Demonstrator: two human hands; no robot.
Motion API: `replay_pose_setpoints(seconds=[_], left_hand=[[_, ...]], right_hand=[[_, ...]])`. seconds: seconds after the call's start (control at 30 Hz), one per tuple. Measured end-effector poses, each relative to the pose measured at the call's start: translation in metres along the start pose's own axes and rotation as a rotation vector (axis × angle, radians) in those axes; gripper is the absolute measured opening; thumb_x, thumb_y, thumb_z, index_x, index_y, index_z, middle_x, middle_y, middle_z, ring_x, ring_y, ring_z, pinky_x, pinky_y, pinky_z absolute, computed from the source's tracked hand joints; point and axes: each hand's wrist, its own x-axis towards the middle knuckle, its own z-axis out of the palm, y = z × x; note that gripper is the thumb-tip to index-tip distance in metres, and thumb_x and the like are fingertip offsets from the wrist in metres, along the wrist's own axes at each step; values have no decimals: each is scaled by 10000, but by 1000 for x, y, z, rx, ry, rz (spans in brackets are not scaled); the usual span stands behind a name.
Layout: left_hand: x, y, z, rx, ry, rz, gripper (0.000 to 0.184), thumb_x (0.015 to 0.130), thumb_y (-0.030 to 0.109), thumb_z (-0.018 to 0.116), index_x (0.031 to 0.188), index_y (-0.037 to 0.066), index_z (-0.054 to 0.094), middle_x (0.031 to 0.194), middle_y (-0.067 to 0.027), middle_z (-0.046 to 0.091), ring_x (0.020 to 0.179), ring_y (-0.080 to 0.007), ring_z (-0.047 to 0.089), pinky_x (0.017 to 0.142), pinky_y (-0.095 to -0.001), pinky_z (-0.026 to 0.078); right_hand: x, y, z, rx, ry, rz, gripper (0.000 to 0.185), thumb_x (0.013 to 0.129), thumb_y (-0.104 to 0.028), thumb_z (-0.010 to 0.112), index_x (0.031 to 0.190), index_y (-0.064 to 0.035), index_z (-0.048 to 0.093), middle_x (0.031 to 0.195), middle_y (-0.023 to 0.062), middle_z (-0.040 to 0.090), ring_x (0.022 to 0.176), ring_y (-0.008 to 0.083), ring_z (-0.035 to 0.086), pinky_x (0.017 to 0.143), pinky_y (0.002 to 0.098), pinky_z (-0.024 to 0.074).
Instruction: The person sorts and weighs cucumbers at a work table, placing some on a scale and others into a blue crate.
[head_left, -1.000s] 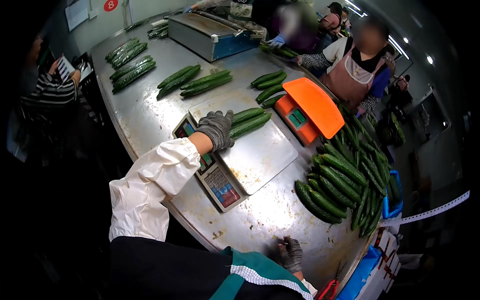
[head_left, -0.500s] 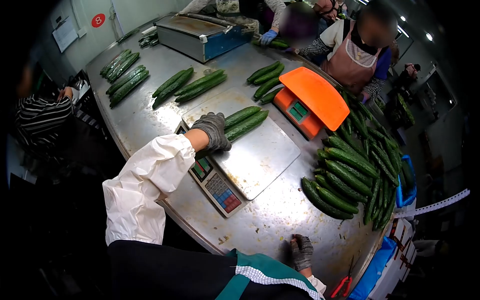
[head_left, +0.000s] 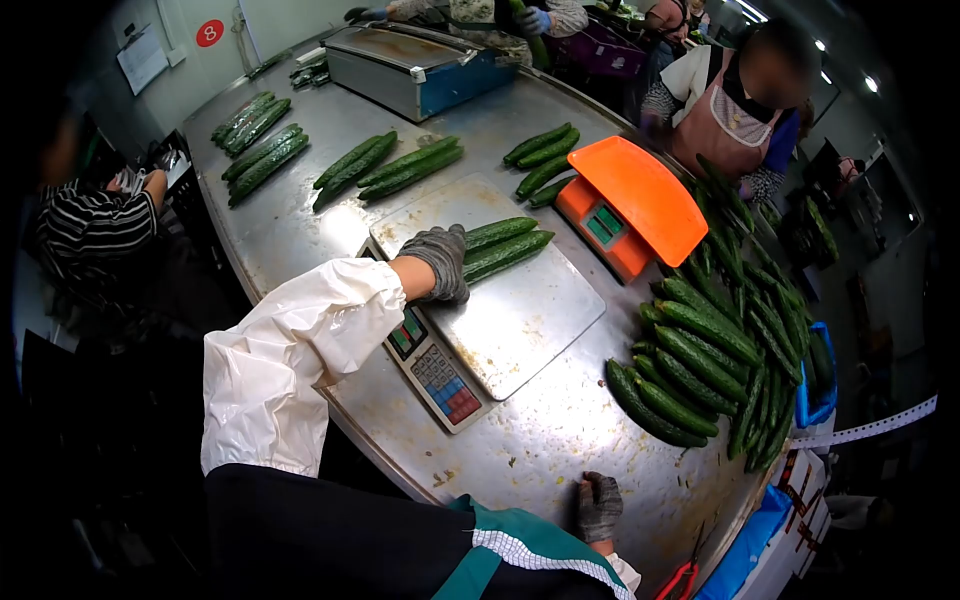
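My left hand [head_left: 437, 263], in a grey knit glove, is closed around the near ends of a pair of cucumbers [head_left: 510, 250]. They lie on the metal plate of a weighing scale [head_left: 540, 325], whose keypad [head_left: 447, 385] faces me. My fingers cover the ends of the cucumbers, and my forearm hides part of the scale's display. Low in the view, my right hand [head_left: 600, 508], also gloved, rests on the steel table [head_left: 530, 450] with its fingers curled in. Nothing shows in it.
An orange scale [head_left: 640, 205] stands beyond my scale, beside a large cucumber heap [head_left: 700, 360]. Paired cucumbers [head_left: 410, 168] lie across the far left. Red-handled cutters [head_left: 678, 582] lie near the right edge. A metal box-shaped machine [head_left: 420, 70] and several co-workers are around the table.
The view has shifted slightly. My left hand and its cucumbers sit slightly farther right. Across the table, a co-worker's blue-gloved hand now holds a cucumber upright. My right hand stays put.
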Motion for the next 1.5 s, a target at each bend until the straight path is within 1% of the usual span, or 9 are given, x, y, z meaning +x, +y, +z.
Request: replay_pose_setpoints(seconds=[0.23,0.37,0.43,0.57,0.87,1.1,1.33,1.37,1.5], left_hand=[[5,-25,-30,-135,9,-156,871,542,312,709,1233,-41,313,1125,-245,484,1022,-314,507,875,-307,418],[12,-94,-44,-178,388,-172,842,500,273,701,1191,-58,353,1048,-247,523,968,-316,529,851,-312,421],[10,-127,-53,-304,334,-298,862,477,248,718,1190,-71,351,1040,-251,528,964,-322,533,842,-310,426],[22,-208,-10,-124,446,-424,788,479,280,739,1111,-38,391,1017,-254,532,957,-340,537,816,-349,444],[20,-266,80,-102,216,-448,983,418,286,786,1237,-1,326,1172,-222,445,1096,-332,434,928,-347,361],[41,-249,77,47,158,-291,970,402,298,800,1224,49,348,1161,-203,434,1082,-352,418,912,-392,362],[74,-267,91,43,102,-367,1079,355,281,790,1287,83,283,1250,-198,367,1154,-338,363,969,-382,316],[78,-271,90,99,95,-282,878,465,269,714,1238,71,348,1177,-197,437,1078,-360,437,903,-417,380],[84,-263,96,-145,244,-168,574,625,350,675,1068,33,495,988,-193,556,948,-313,532,793,-362,429]], right_hand=[[3,-2,-2,1,3,-38,111,723,-84,590,828,-62,619,726,105,571,638,242,565,591,312,454],[3,-3,-2,43,-7,-27,109,725,-75,586,828,-57,616,736,111,574,651,249,568,599,315,452],[2,-3,-1,67,-17,0,109,727,-75,581,829,-54,614,739,112,576,661,251,569,608,319,451],[0,3,2,60,-17,25,96,737,-79,568,816,-41,605,743,112,576,687,248,566,639,324,444],[6,-3,0,47,-45,54,92,747,-78,552,808,-21,592,753,117,576,704,245,562,661,323,439],[3,1,3,116,-68,131,103,781,-100,537,830,-21,582,773,119,573,721,237,560,670,320,438],[2,-3,1,-3,-93,140,128,794,-139,538,838,-28,583,776,128,570,719,250,561,663,332,440],[4,-5,1,3,-82,177,120,792,-142,539,837,-42,587,769,131,572,709,263,561,652,337,441],[7,-4,-2,-159,-36,97,99,753,-165,575,818,-94,600,742,123,576,666,306,558,584,366,446]])
